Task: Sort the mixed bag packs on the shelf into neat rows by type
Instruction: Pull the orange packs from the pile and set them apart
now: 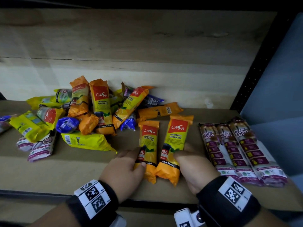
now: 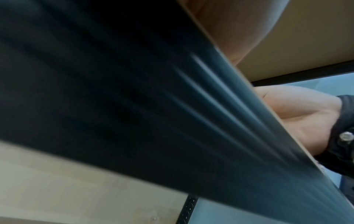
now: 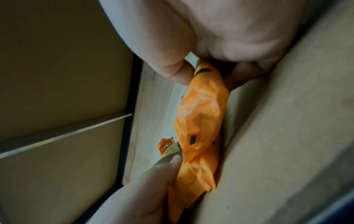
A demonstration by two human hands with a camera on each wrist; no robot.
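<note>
Two orange lemon-scented garbage bag packs lie side by side on the front of the shelf (image 1: 65,174). My left hand (image 1: 137,158) grips the lower end of the left orange pack (image 1: 148,138), thumb on top. My right hand (image 1: 182,153) pinches the lower part of the right orange pack (image 1: 176,138); in the right wrist view thumb and fingers close round this orange pack (image 3: 201,113). Three purple-and-white draw string bag packs (image 1: 236,149) lie in a row at the right. A mixed pile (image 1: 91,110) of orange, yellow, blue and purple packs sits at the back left.
A black perforated shelf post (image 1: 255,71) and a blue-grey wall (image 1: 278,95) close off the right side. The wooden back panel (image 1: 147,46) stands behind the pile. The left wrist view is mostly the dark, blurred shelf edge (image 2: 134,91).
</note>
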